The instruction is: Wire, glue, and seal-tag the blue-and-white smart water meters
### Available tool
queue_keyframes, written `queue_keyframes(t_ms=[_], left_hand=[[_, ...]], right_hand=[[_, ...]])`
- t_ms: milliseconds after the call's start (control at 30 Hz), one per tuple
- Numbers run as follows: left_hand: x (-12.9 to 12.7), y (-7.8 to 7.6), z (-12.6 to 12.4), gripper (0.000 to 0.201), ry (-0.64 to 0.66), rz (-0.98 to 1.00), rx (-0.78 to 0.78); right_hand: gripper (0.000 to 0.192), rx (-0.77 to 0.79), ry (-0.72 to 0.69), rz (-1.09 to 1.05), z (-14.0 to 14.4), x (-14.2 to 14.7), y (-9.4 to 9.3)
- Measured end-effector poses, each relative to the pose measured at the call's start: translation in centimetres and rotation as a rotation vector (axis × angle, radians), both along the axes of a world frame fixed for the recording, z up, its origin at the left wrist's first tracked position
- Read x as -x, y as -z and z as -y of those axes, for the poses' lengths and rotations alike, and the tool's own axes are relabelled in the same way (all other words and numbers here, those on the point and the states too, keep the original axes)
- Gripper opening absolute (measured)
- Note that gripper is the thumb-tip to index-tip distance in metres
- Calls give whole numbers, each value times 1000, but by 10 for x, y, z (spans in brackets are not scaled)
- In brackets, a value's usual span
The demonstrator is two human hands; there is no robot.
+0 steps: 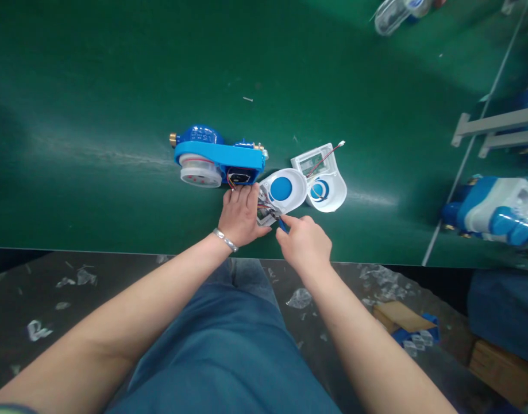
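Glossy green tabletop (pixel 117 86) bears two rounded white plastic covers (pixel 295 195).

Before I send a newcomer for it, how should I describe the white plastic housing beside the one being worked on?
On the green table, find the blue meter with brass fittings. To its right lies the worked-on white housing, then the wanted white plastic housing. Unlike its neighbour, it sends a red wire past its far edge to a white connector.
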State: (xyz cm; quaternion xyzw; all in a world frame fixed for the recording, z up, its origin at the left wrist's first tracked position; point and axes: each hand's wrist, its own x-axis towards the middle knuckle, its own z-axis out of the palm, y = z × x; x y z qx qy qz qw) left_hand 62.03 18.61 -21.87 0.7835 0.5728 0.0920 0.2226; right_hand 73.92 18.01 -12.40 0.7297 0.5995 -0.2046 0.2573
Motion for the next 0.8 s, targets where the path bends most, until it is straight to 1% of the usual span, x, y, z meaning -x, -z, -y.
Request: queue_keyframes(t_ms=[133,267,333,533,667,800], left_hand=[[1,3,0,93,18,14,-25],[2,7,1,97,26,32,-35],[2,9,1,99,33,46,-41],[3,10,2,98,46,49,-60],[4,9,1,98,52,33,-47],[5,9,1,100,53,27,-42]], right_hand=[[32,-37,24,-12,3,-3,5],[31,19,173,-111,-1,-11,9],[31,9,207,-141,1,-14,12],[32,-189,81,-122,26,-12,20],[33,-247,38,-109,39,-11,27],[32,-301,31,-118,47,-12,34]])
